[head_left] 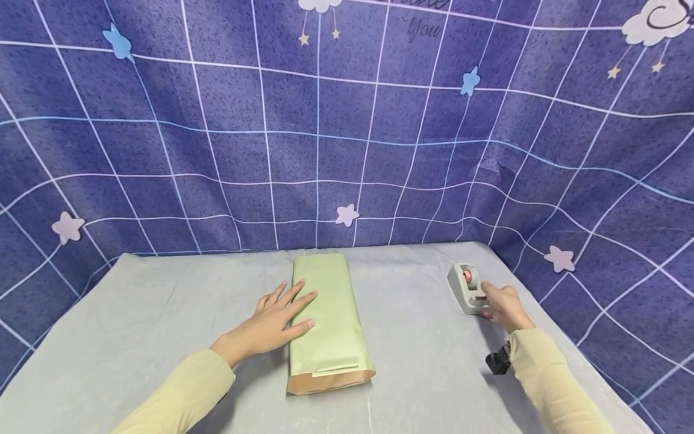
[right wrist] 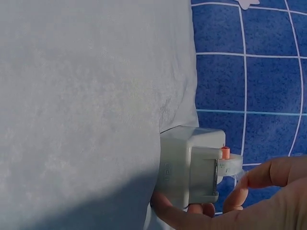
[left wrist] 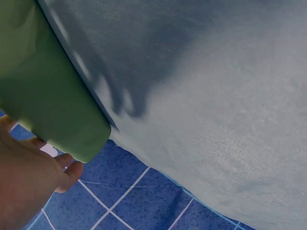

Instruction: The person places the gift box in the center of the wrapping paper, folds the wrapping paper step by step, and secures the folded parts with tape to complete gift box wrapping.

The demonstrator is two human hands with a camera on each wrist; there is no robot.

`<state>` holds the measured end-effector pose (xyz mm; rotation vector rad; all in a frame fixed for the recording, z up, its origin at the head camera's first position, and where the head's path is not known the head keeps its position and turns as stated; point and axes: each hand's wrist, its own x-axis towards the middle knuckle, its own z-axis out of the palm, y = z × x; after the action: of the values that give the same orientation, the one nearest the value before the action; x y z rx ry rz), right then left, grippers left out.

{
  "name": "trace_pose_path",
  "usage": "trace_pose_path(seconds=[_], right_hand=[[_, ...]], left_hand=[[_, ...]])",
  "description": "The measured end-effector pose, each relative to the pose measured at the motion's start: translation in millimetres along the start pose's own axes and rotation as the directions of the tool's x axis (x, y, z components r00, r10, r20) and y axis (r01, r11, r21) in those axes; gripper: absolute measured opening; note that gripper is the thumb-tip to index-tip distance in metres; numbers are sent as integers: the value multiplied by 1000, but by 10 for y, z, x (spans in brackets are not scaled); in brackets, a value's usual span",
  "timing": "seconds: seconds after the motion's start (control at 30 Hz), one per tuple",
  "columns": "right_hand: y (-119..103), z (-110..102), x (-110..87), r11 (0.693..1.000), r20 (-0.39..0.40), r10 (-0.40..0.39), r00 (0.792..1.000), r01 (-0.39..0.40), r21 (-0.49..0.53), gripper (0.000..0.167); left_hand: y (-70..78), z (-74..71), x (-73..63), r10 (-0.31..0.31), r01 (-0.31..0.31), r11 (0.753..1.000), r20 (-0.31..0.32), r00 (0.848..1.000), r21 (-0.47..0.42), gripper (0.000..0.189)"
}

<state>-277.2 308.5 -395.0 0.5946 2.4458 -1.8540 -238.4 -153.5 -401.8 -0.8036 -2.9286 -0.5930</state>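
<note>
A long package wrapped in light green paper (head_left: 328, 301) lies lengthwise on the grey cloth, its near end showing a brown inner side and a folded flap. My left hand (head_left: 268, 325) rests on its left side, fingers spread and straight. To the right stands a pale grey tape dispenser (head_left: 461, 292) with a clear tape roll on an orange-red core (right wrist: 225, 153). My right hand (head_left: 505, 306) is at its near end. In the right wrist view, curled fingers (right wrist: 168, 209) grip the dispenser's base, while a bent digit touches the tape beside the roll.
Grey cloth (head_left: 217, 277) covers the table. A blue curtain with grid lines and stars (head_left: 325, 157) rises behind it and along the right side. A small black device (head_left: 499, 360) sits at my right wrist.
</note>
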Motion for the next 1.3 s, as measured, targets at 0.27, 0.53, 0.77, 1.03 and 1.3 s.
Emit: trace_pose_path(seconds=[0.27, 0.53, 0.77, 1.03, 1.3], right_hand=[[-8, 2, -14, 1000, 3, -1, 1000, 1, 19, 28], [12, -16, -20, 995, 36, -60, 998, 58, 75, 23], [35, -45, -36, 986, 97, -108, 989, 95, 135, 23], [71, -85, -18, 978, 96, -95, 991, 74, 195, 25], [36, -205, -92, 996, 153, -82, 985, 77, 41, 27]], left_hand=[[-1, 4, -1, 3, -3, 1000, 5, 1000, 4, 60], [5, -3, -3, 7, -7, 1000, 4, 1000, 1, 60], [-5, -1, -4, 7, -7, 1000, 1, 1000, -2, 60], [-15, 2, -3, 3, -3, 1000, 5, 1000, 2, 61], [-20, 3, -2, -6, 6, 1000, 19, 1000, -3, 62]])
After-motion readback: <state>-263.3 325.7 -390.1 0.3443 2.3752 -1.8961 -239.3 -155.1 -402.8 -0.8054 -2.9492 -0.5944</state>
